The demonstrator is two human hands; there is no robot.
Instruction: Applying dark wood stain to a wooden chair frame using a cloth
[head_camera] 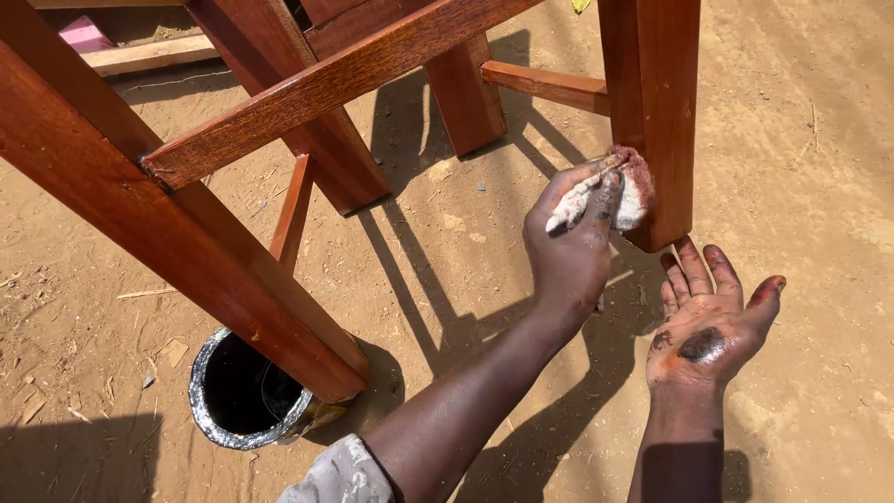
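My left hand (pixel 573 247) grips a stained, whitish-red wad of cloth (pixel 633 191) and presses it against the lower left edge of a reddish-brown wooden leg (pixel 656 102). Just below and right of that leg's foot, my right hand (pixel 708 321) floats palm up with its fingers spread. It holds nothing, and dark stain marks its palm and fingertips. The leg belongs to a varnished wooden frame (pixel 326 79) with cross rails standing on the sandy ground.
A round tin (pixel 244 391) with a foil-like rim and dark liquid inside sits on the ground at lower left, partly under a slanted wooden leg (pixel 186 242). More legs and rails cross the upper left. Sandy ground (pixel 801 140) spreads to the right.
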